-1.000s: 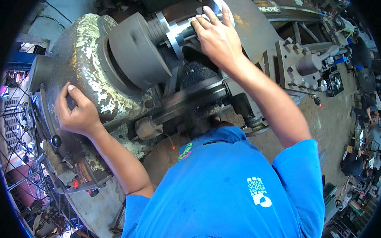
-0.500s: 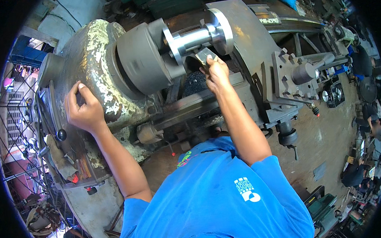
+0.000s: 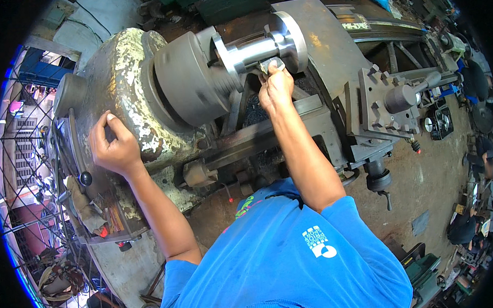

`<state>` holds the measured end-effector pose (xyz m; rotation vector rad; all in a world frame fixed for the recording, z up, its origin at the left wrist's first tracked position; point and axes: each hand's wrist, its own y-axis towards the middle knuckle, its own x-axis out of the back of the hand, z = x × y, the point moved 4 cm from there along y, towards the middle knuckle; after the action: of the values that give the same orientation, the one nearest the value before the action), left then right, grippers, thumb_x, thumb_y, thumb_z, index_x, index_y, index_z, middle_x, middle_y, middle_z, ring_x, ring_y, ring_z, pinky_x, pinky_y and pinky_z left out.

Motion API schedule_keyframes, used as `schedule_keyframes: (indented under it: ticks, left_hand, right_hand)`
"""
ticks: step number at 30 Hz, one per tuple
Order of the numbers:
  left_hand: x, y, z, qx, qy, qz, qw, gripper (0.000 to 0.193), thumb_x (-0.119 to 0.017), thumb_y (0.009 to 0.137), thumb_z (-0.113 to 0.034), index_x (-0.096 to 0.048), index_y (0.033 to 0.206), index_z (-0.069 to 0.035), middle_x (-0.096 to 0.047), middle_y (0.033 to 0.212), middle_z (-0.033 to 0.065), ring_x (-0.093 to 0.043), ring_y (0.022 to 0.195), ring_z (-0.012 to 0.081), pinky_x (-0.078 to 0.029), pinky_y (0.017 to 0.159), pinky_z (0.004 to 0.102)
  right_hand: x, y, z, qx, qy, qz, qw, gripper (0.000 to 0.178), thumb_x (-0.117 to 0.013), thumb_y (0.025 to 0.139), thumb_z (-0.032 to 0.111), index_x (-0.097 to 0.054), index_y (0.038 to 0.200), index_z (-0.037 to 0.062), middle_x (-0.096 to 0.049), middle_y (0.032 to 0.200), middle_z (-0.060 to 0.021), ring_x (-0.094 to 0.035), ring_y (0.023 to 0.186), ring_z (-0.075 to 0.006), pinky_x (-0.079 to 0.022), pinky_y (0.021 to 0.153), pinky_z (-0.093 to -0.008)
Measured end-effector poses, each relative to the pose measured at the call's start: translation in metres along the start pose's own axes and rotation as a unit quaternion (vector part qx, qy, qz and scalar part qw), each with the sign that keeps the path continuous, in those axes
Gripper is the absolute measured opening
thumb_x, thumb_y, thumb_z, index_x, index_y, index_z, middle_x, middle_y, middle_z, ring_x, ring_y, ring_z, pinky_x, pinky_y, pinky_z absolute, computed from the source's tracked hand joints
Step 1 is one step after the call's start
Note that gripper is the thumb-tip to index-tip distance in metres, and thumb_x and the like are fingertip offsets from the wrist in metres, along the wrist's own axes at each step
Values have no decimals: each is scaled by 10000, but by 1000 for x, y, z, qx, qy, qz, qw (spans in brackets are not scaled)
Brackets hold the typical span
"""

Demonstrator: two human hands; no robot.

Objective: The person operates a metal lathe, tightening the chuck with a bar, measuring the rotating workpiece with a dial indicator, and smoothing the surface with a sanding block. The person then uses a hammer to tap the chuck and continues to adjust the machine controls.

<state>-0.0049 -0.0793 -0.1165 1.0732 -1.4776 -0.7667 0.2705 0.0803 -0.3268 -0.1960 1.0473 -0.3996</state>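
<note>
Lathe (image 3: pixel 162 119) iron fills most of my view: one big machine, its paint-flaked headstock on the left and one dark round chuck (image 3: pixel 191 85) blurred at its edges. Clamped in that chuck is one bright steel workpiece (image 3: pixel 258 46), a short shaft with a wide flange at each end, lying level across the top of the picture. To the right sits one grey tool post (image 3: pixel 390 101) on the carriage, with one dark crank handle (image 3: pixel 380 181) hanging below it. I count two hands, both the person's own, coming up from a blue shirt (image 3: pixel 284 262).

My left hand (image 3: pixel 114 146) lies spread on the headstock casing, fingers curled over its flank just above one black knob (image 3: pixel 85 177). My right hand (image 3: pixel 276 86) is closed, pinching a small pale piece (image 3: pixel 270 65) (I cannot tell what it is) against the underside of the workpiece, beside the right flange.

Against the view half a second ago, the right hand has risen from below the shaft to touch it, while the left hand has stayed on the casing.

The trough of the lathe bed under the shaft holds dark swarf (image 3: pixel 255 107).
</note>
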Motion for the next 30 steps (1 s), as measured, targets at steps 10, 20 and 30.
schedule_keyframes:
  ticks: [10, 20, 30]
  left_hand:
    - [-1, -2, 0, -8, 18, -4, 1000, 111, -669, 878, -87, -761, 875, -25, -750, 895, 103, -701, 837, 284, -539, 763, 373]
    - [27, -25, -65, -1, -207, -50, 977, 100, -613, 826, 37, -698, 868, 1, -725, 881, 114, -676, 782, 266, -544, 701, 365]
    - [-54, -215, -224, 496, -682, 272, 463, 335, -718, 952, -190, -629, 1197, 19, -716, 1018, 87, -657, 915, 122, -524, 814, 294]
  right_hand:
    - [-7, -23, -6, -32, -72, 77, 994, 67, -627, 974, 93, -661, 1029, 76, -661, 926, 0, -582, 787, -116, -393, 669, -273]
    - [27, -81, 85, -31, -196, 151, 968, 298, -593, 1014, 163, -575, 1267, 6, -666, 1197, -114, -644, 1104, -206, -478, 1015, -396]
    - [49, -156, 105, -23, -265, 221, 938, 404, -608, 1013, 202, -565, 1307, -71, -291, 1616, -216, -458, 1380, -253, -356, 1139, -399]
